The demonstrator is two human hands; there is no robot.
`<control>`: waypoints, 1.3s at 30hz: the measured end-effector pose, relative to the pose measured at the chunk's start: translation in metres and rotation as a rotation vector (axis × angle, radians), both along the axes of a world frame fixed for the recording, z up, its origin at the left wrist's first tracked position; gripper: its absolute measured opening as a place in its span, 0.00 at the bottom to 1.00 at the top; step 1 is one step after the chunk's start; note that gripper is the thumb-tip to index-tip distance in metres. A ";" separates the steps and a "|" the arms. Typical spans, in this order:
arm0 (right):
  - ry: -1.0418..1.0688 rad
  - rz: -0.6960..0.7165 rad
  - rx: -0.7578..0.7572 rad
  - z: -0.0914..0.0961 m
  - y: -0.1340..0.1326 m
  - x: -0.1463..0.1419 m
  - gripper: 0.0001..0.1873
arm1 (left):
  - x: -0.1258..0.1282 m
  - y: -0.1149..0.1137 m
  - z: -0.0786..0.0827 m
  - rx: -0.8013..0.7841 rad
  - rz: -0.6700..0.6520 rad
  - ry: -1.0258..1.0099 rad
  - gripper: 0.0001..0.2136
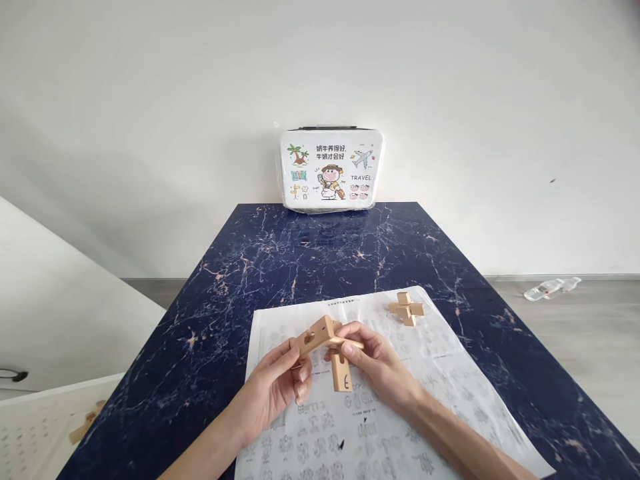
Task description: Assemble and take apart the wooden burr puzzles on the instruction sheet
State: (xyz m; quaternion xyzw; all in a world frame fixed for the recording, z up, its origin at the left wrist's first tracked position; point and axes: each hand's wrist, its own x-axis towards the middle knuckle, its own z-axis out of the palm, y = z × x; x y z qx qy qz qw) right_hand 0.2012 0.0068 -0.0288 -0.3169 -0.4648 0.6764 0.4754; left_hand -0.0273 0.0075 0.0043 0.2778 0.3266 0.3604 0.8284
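Holed wooden bar (321,331), tilted; slotted, ink-marked block (342,378) near right end.

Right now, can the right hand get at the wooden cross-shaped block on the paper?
Probably yes, if freed: the right hand is gripping wooden pieces, but the cross-shaped block sits just beyond it on the paper, with nothing visible in between.

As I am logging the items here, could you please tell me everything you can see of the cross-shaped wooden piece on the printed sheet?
The cross-shaped wooden piece looks pale and unpainted, with short, square-ended arms jutting in several directions. It appears assembled, and rests near the far right corner of the printed sheet, touching nothing else that shows. Its underside is hidden.
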 end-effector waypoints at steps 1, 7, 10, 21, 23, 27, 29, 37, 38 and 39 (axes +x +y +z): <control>-0.009 0.023 0.006 0.000 0.000 0.000 0.17 | 0.000 0.000 -0.002 -0.002 -0.008 0.000 0.14; -0.052 0.011 0.042 0.003 -0.003 -0.002 0.15 | 0.003 -0.001 -0.011 0.015 -0.029 0.018 0.12; -0.024 0.032 0.031 0.007 -0.004 -0.001 0.16 | 0.005 -0.002 -0.012 0.043 -0.050 0.032 0.14; 0.075 0.130 0.048 0.006 -0.005 0.002 0.31 | 0.010 -0.010 -0.008 0.252 -0.084 0.190 0.18; 0.049 0.113 0.058 0.004 -0.005 0.001 0.29 | 0.012 -0.012 -0.006 0.291 -0.092 0.221 0.19; 0.047 0.094 0.056 0.003 -0.004 0.001 0.26 | 0.014 -0.013 -0.005 0.335 -0.111 0.244 0.20; 0.051 0.080 0.042 0.003 -0.004 0.001 0.24 | 0.015 -0.014 -0.004 0.363 -0.144 0.276 0.20; 0.080 0.117 0.037 0.005 -0.005 0.003 0.22 | 0.019 -0.022 0.005 0.425 -0.265 0.332 0.18; 0.085 0.125 0.043 0.005 -0.006 0.003 0.22 | 0.019 -0.023 0.006 0.434 -0.285 0.336 0.18; 0.091 0.133 0.049 0.005 -0.006 0.003 0.22 | 0.019 -0.024 0.007 0.444 -0.303 0.340 0.19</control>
